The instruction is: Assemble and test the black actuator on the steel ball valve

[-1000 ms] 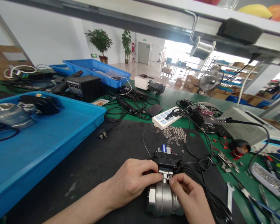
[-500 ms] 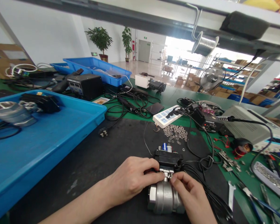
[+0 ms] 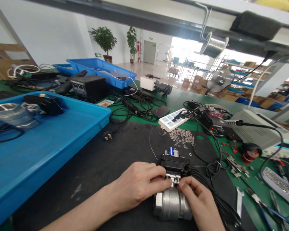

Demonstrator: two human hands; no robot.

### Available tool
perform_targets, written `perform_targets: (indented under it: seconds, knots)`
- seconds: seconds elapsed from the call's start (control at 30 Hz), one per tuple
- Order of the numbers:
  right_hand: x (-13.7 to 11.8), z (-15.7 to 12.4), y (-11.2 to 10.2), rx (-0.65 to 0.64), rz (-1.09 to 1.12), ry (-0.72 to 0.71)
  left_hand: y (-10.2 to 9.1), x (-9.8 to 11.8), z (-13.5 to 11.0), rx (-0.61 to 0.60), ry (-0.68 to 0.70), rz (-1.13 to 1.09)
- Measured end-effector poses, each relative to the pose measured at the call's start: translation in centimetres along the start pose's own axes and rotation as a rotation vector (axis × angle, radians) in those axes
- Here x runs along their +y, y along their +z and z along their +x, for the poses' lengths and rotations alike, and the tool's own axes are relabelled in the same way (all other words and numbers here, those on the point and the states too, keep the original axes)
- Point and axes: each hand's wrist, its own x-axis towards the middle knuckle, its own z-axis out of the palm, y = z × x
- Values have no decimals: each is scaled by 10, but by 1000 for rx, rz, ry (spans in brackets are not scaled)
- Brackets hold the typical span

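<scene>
A silver ball valve (image 3: 171, 205) lies on the black mat with a black actuator box (image 3: 174, 163) joined behind it by a small metal bracket (image 3: 174, 178). My left hand (image 3: 140, 181) comes in from the left, its fingers closed on the bracket and the near side of the box. On the other side, my right hand (image 3: 200, 198) is closed, thumb and forefinger pinched together against the bracket's right end. Whatever small part lies between those fingertips is hidden. A blue component and other parts stick up from the actuator's far side.
Washers (image 3: 181, 137) are scattered behind the actuator, near a white power strip (image 3: 174, 119). A blue tray (image 3: 86, 128) with another valve stands at left. Black cables (image 3: 210, 192) run close on the right, beside a wrench (image 3: 239, 202) and pliers (image 3: 257, 199).
Both hands stay at the bracket, with only a slight shift of the right fingertips. The whole view has moved slightly.
</scene>
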Motion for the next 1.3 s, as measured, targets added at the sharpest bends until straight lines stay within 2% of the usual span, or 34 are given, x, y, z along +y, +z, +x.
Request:
perform_targets:
  seconds: [0.23, 0.6, 0.9, 1.0, 1.13, 1.3]
  knots:
    - [-1, -4, 0, 2, -48, -32, 2, -1, -5, -19, -4, -85]
    - [2, -5, 0, 2, -77, -49, -12, -1, 3, -76, 53, 13]
    - [2, -3, 1, 8, -75, -39, -2, 0, -1, -68, 32, 33]
    - [2, -3, 1, 6, -67, -37, 4, -1, -4, -31, 0, -26]
    - [5, -2, -1, 9, -56, -37, 7, -4, -8, -24, -126, -158]
    - [4, -2, -4, 11, -59, -53, -13, -14, -5, -142, -273, -214]
